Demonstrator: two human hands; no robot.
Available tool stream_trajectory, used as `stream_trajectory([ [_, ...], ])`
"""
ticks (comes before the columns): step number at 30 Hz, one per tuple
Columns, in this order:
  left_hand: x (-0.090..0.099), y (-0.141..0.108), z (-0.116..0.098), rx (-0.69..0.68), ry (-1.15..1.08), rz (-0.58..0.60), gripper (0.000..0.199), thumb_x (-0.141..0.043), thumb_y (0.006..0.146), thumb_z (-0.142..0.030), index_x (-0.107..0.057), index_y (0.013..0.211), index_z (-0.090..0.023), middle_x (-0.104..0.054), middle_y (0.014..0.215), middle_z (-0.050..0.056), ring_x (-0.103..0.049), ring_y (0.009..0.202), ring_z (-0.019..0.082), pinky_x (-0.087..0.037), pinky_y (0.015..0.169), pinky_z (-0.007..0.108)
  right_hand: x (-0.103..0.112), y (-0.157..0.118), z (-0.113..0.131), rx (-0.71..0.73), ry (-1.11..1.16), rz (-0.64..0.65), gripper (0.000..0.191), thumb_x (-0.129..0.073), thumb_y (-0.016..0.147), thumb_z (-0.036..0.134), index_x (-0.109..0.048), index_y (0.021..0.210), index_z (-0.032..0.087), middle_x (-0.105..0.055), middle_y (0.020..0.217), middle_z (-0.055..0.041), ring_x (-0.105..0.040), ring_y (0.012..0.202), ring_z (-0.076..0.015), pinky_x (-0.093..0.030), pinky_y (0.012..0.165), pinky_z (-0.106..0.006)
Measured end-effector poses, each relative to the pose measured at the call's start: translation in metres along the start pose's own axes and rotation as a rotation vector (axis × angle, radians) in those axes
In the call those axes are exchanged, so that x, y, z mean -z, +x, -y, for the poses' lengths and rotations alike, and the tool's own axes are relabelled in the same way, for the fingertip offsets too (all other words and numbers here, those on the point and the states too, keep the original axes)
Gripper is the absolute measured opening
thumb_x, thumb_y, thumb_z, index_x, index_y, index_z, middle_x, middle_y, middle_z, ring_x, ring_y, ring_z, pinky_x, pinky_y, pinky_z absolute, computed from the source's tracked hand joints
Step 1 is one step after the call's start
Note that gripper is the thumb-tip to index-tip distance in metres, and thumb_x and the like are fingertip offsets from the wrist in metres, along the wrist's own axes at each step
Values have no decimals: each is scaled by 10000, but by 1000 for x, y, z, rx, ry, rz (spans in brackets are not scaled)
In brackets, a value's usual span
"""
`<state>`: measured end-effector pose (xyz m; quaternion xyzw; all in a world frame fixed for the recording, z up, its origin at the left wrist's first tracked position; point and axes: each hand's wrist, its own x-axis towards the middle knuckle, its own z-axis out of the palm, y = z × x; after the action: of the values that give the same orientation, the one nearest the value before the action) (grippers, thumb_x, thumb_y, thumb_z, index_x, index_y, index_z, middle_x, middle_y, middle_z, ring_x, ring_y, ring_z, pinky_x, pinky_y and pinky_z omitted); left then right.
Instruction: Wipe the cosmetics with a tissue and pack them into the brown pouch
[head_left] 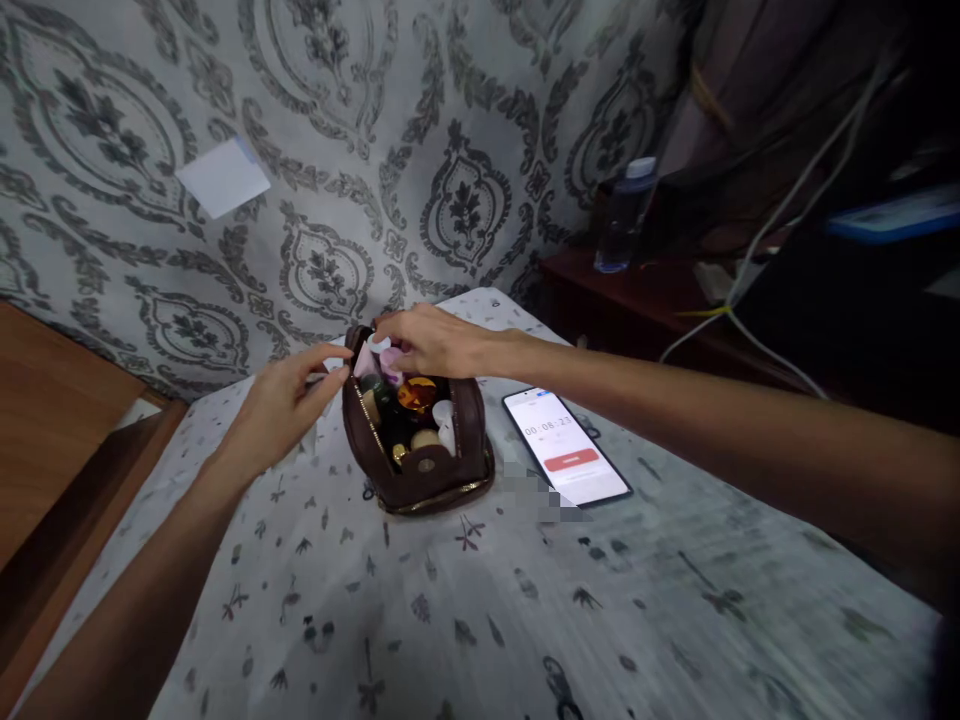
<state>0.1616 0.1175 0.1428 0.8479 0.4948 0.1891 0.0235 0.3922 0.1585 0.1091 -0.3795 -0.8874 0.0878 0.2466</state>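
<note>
Nearest to the camera is a white cloth (420, 640), printed with small leaves and flowers and a little wrinkled. A wide stretch of it reaches from here to the bag, and its far edge ends near the wall. On the right side lies a smartphone (568, 445), flat and slim, with its lit screen showing a timer and a red button; a narrow strip of cloth separates it from the bag.

The brown zip bag (366, 460) sits on the cloth, roughly in the middle. It looks like smooth leather, with rounded corners, gold zipper teeth and a wide-open mouth. Inside, a shiny amber item (417, 394), white round-topped containers (444, 412) and a pink item (391, 365) are packed closely.

The left hand (289, 400) has thumb and forefinger at the left rim; I cannot tell if they pinch it. The right hand (431, 340) bends its fingers into the far end, beside the pink item; its grasp is hidden.

Behind stands the damask-patterned wallpaper (465, 200), and at right a clear plastic bottle (626, 215) with white cap.
</note>
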Motion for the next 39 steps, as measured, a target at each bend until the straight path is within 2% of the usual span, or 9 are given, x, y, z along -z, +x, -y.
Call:
stream_trajectory([
  [5,-1,-46,30,173,-124,-133,447,-502,908,-544,-693,1115,-197,-696,932,48,-622,781,170,-418,572,219,-2,-22,11,41,-41,-146,223,-587,892,115,-698,1083,140,-669,1087,-99,-612,984,-216,-445,835,-315],
  [10,-30,-110,77,249,-91,-153,400,-472,915,-523,-689,935,-187,-734,983,86,-667,865,230,-502,717,287,-8,-48,30,176,-45,-135,188,-524,953,155,-710,927,145,-664,978,-93,-620,897,-205,-486,800,-338],
  [15,-46,-172,112,500,159,-84,369,-422,954,-474,-676,945,-207,-688,717,46,-627,635,213,-444,607,297,-11,-71,51,348,11,-257,205,-498,991,195,-702,967,199,-699,961,-71,-640,927,-199,-518,851,-367],
  [20,-37,-176,149,721,420,-108,433,-359,962,-444,-659,1105,-166,-719,1014,142,-682,934,297,-490,748,353,-23,-87,87,380,102,-295,144,-554,964,158,-693,950,188,-701,906,-64,-613,832,-169,-511,759,-327],
  [24,-35,-155,170,768,465,75,579,-347,940,-536,-591,1289,-142,-640,1240,212,-625,1134,382,-512,828,447,-54,-99,117,360,244,-180,189,-512,974,146,-694,922,148,-674,827,-64,-573,789,-156,-493,730,-299],
  [28,-36,-145,186,833,359,260,605,-405,875,-583,-604,1232,-138,-673,1185,224,-652,1051,412,-510,800,484,-98,-108,132,223,382,-22,227,-497,968,162,-712,897,144,-682,807,-61,-588,777,-152,-487,716,-275],
  [32,-38,-150,190,896,155,187,577,-444,815,-609,-647,1063,-129,-706,1007,196,-675,968,377,-517,751,425,-136,-108,146,-89,656,46,219,-575,903,194,-729,1050,142,-725,930,-83,-644,852,-173,-512,813,-319],
  [36,-49,-166,156,1026,-382,-81,524,-606,686,-593,-644,996,-172,-679,811,77,-674,767,275,-501,611,330,-172,-97,166,-462,1216,150,314,-609,886,271,-686,1163,145,-670,868,-44,-647,755,-142,-528,715,-282],
  [39,-62,-182,110,1055,-792,-119,624,-705,595,-602,-624,1048,-181,-651,732,26,-625,603,204,-467,532,288,-200,-86,179,-673,1606,114,498,-732,824,399,-614,1253,175,-643,932,-30,-669,778,-133,-544,759,-293],
])
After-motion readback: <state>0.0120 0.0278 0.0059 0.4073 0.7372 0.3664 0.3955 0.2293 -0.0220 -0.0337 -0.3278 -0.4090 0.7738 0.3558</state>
